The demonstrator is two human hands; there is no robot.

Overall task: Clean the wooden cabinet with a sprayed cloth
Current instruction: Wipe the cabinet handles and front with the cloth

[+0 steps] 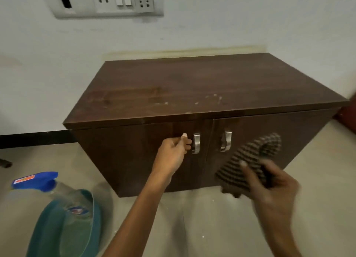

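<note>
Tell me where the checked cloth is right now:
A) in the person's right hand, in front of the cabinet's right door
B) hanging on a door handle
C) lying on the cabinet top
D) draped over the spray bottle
A: the right hand grips the checked cloth in front of the wooden cabinet's right door, while the left hand is at the left door handle.

This looks like a room in a home. A low wooden cabinet stands on a pale tiled floor against a white painted wall. A socket-and-switch panel sits high above the left hand, and black skirting runs to its left.
</note>
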